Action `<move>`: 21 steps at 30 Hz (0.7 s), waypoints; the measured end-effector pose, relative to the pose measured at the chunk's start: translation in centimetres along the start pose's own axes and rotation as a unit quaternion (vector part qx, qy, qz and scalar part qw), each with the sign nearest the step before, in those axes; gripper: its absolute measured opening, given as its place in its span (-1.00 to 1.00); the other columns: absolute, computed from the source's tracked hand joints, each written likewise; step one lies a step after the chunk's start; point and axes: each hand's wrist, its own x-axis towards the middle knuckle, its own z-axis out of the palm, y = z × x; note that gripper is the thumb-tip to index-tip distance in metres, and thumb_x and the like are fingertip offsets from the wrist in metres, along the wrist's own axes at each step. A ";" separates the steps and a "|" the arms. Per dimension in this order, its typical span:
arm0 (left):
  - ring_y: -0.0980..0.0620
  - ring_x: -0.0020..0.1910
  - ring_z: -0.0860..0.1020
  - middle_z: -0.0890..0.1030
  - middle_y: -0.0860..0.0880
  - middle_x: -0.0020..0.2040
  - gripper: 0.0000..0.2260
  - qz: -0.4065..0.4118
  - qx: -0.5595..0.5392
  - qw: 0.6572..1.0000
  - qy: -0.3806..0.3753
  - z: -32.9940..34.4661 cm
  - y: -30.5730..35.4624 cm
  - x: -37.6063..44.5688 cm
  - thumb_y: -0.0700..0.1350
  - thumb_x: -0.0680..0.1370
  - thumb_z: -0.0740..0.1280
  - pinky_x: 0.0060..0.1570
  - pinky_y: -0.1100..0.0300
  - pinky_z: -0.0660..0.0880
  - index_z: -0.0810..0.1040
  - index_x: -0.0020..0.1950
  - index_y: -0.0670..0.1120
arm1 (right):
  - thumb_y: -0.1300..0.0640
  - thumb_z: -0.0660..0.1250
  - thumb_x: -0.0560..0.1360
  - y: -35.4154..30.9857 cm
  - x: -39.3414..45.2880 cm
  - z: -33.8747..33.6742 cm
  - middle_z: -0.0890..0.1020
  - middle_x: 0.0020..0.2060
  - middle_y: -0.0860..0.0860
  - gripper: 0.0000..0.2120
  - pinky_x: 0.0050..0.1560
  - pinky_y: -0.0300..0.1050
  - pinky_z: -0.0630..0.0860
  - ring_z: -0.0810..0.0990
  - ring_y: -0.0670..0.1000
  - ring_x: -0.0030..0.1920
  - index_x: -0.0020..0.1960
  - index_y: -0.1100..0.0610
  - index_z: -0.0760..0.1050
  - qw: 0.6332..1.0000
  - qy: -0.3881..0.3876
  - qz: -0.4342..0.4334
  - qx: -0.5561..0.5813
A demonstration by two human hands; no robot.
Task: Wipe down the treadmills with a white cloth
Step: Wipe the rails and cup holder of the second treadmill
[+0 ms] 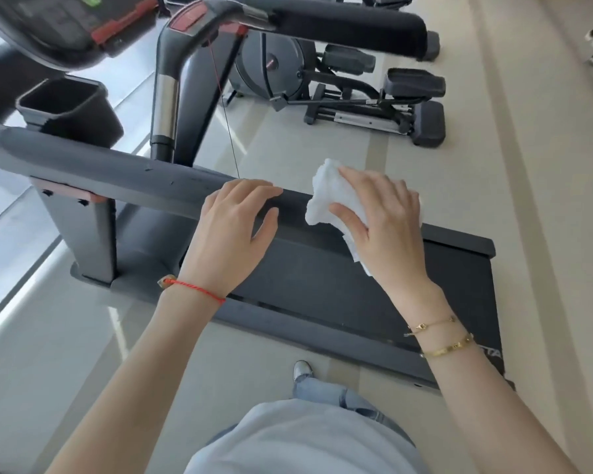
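At far left the cup holder (pixel 65 107) sits above the near handrail (pixel 117 179) of the treadmill (pixel 356 302), out of the way of your wiping, so nothing there needs moving. You stand beside the machine, not on it, which is why both arms reach across the rail from the side.

Your left hand (pixel 235 230) rests on the handrail with its fingers draped loosely over the top and the thumb below the foam; it grasps nothing, and I judge it is there to steady you and brace the rail while the other hand rubs. The red cord bracelet (pixel 192 289) on that wrist hangs clear of the machine.

Just beside it, near the end of the same rail, your right hand (pixel 379 217) clutches the white cloth (pixel 329 196), bunched into a wad so the fingers can press it against the foam; a loose tail hangs under the palm. The gold bracelets (pixel 439 336) sit above the running belt.

Farther right and behind, an elliptical trainer (pixel 356 97) stands on the floor (pixel 528 200), well apart from your work
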 end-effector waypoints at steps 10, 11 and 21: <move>-0.07 0.25 0.51 0.61 -0.01 0.18 -0.77 -0.017 0.029 0.997 0.062 -0.8 -3.6 2.3 -0.19 0.61 0.27 0.35 -0.08 0.34 0.59 0.23 -0.09 | -0.38 -0.01 0.52 -0.8 3.8 3.1 0.57 -0.33 -0.08 -0.50 -0.44 -0.19 0.04 0.39 0.02 -0.42 0.13 -0.08 0.48 0.989 -0.123 -0.036 -0.075; -0.07 0.24 0.51 0.62 -0.01 0.17 -0.78 -0.019 0.031 0.997 0.070 -1.2 -4.2 2.4 -0.20 0.61 0.27 0.33 -0.09 0.35 0.60 0.22 -0.09 | -0.40 -0.03 0.51 -1.1 4.2 3.4 0.56 -0.34 -0.07 -0.47 -0.46 -0.20 0.02 0.37 0.04 -0.43 0.13 -0.06 0.47 0.987 -0.133 -0.042 -0.077; -0.16 0.09 0.57 0.64 -0.10 0.09 -0.79 -0.038 0.047 0.995 0.081 -4.2 -12.7 4.3 -0.20 0.62 0.25 0.15 -0.22 0.47 0.60 0.20 -0.14 | -0.25 -0.06 0.58 -5.4 6.5 6.6 0.56 -0.31 -0.03 -0.54 -0.40 -0.13 0.15 0.55 0.10 -0.35 0.14 0.00 0.47 0.981 -0.151 -0.053 -0.107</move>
